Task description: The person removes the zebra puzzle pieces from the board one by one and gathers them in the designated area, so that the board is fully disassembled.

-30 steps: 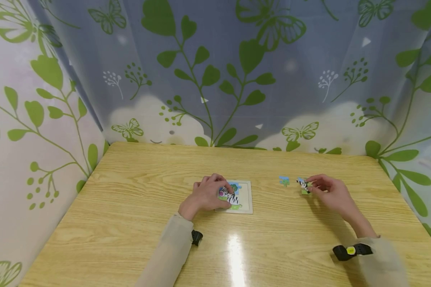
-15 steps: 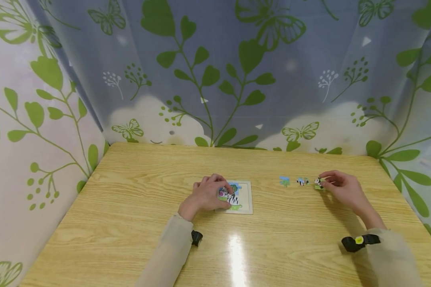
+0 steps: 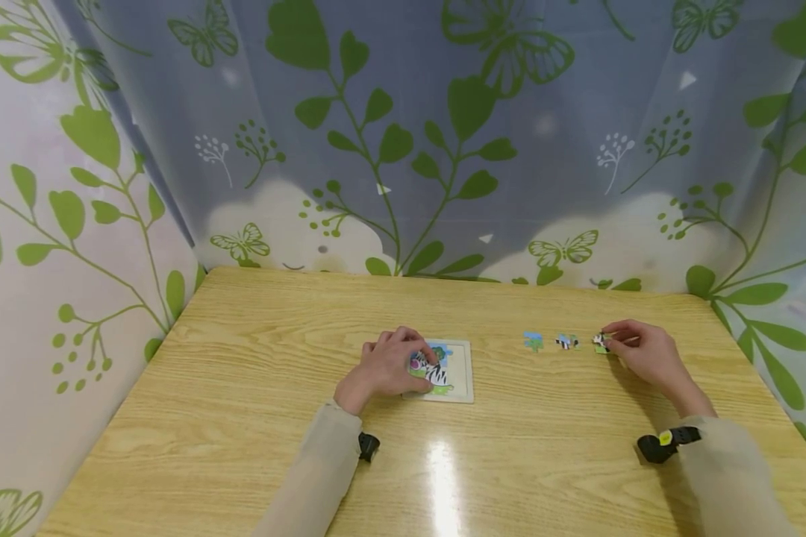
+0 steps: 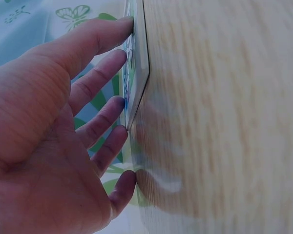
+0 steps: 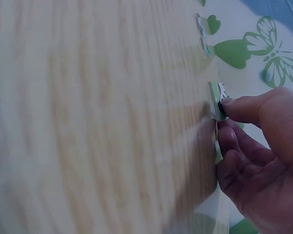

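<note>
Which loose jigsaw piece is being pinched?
The rightmost, flat green, black-and-white piece, in the right hand; the flat blue-green piece and flat blue striped piece lie untouched leftward.

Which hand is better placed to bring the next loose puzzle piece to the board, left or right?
Probably the right hand: it pinches the rightmost piece, with the middle piece close by. The left hand touches the board, so it seems better suited to steadying it.
</note>
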`<state>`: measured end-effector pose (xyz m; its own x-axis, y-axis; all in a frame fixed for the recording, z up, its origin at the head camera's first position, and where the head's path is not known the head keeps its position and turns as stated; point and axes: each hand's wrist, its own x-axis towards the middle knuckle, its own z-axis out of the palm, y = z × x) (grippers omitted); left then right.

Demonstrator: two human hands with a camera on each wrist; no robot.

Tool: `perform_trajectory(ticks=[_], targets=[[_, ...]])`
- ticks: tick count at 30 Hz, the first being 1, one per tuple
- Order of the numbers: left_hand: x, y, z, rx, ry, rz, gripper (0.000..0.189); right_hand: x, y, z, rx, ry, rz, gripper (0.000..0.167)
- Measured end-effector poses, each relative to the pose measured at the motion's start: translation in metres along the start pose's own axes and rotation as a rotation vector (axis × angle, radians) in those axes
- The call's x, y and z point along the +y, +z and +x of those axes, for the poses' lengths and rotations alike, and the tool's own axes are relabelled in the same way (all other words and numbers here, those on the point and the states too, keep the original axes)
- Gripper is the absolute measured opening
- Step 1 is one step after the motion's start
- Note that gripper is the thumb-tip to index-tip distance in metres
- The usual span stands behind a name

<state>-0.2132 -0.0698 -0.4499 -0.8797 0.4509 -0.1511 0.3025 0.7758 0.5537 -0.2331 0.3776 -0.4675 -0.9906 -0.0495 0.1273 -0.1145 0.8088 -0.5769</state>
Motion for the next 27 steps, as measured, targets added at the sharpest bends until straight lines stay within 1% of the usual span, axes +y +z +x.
perform_trajectory(ticks=[4,7,13,16,19,23,27], targets=[[0.001,0.000,0.000,0.002,0.004,-0.006,0.027,0.002,0.002,0.001,0.015,-0.007,-0.025,0.022],[0.001,0.001,0.000,0.003,0.010,-0.004,0.027,0.001,0.001,0.001,0.024,0.000,-0.019,0.022],[-0.002,-0.002,-0.001,-0.019,0.021,-0.011,0.028,-0.008,0.000,-0.004,0.053,-0.010,-0.001,0.025],[-0.003,-0.004,-0.001,-0.019,0.030,-0.039,0.027,-0.020,0.002,-0.008,0.056,-0.038,0.012,0.025],[-0.005,-0.006,0.001,0.009,0.030,-0.060,0.026,-0.035,0.007,-0.010,0.041,-0.067,0.028,0.026],[-0.008,-0.007,0.004,0.058,0.010,-0.066,0.030,-0.053,0.018,-0.010,0.020,-0.100,0.033,0.026],[-0.009,-0.007,0.005,0.078,-0.015,-0.064,0.037,-0.071,0.029,-0.010,-0.023,-0.116,0.062,0.027]])
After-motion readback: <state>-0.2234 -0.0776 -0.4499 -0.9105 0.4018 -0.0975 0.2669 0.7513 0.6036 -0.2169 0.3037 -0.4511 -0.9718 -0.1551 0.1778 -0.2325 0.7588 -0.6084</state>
